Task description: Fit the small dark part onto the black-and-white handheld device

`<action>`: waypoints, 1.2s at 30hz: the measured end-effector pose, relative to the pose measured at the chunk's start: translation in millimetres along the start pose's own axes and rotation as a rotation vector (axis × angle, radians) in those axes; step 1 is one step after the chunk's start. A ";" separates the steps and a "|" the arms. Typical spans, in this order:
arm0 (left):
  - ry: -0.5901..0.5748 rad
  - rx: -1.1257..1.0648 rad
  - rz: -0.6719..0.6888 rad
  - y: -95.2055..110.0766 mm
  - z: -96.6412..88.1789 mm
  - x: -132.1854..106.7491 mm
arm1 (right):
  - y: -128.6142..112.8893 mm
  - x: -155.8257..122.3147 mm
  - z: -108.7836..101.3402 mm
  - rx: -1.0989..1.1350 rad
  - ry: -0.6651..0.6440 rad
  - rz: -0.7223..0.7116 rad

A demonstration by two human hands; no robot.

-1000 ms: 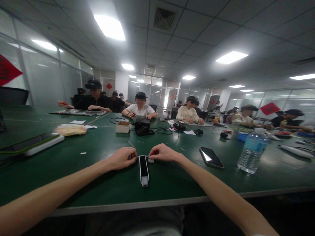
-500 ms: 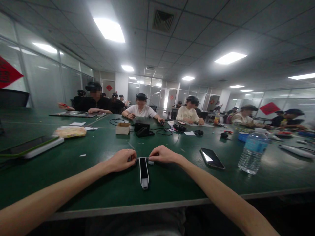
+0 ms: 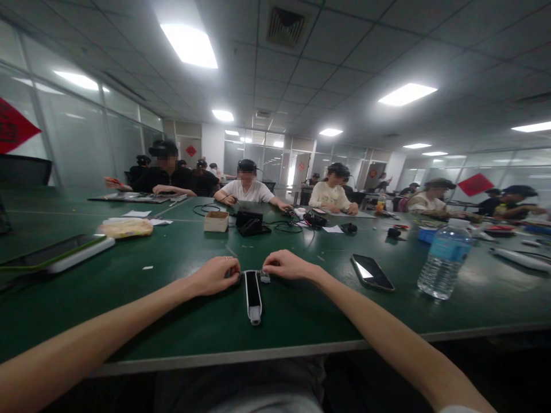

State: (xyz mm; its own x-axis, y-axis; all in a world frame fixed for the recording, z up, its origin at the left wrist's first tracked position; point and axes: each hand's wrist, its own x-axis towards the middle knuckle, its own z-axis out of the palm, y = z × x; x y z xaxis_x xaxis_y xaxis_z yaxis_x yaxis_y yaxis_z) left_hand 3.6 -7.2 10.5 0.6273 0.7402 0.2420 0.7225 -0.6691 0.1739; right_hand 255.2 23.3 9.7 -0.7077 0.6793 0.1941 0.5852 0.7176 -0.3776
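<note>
A long, narrow black-and-white device lies on the green table, pointing toward me. My left hand rests on the table at the left of its far end, fingers curled against it. My right hand sits at the right of the far end, its fingertips pinching a small grey part next to the device. Whether the left fingers hold anything is hidden.
A black phone and a water bottle stand to the right. A tablet on a white case and a wrapped snack lie left. A small box, black gear and cables sit farther back. Several people work along the far side.
Both hands and the device stay in place. The view has shifted slightly; a person opposite has stretched an arm out to the right.
</note>
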 end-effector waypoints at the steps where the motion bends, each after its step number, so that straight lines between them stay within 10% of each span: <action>1: 0.001 0.003 0.002 0.0 0.0 -0.1 | -0.6 -0.1 -0.6 -0.016 -0.011 0.000; 28: 0.011 0.010 0.017 -3.4 2.6 1.0 | 7.1 0.0 -6.0 -0.232 0.061 -0.064; 36: 0.017 0.028 0.030 -3.3 -0.6 0.0 | 26.2 -22.2 -57.9 -0.477 -0.029 0.481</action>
State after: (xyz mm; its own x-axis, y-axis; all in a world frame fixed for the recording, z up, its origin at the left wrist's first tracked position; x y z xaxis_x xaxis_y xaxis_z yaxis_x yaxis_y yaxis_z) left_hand 1.1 -5.0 10.5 0.6439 0.7187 0.2625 0.7115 -0.6886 0.1399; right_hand 309.2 35.9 47.9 -0.3316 0.9402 0.0776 0.9434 0.3306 0.0266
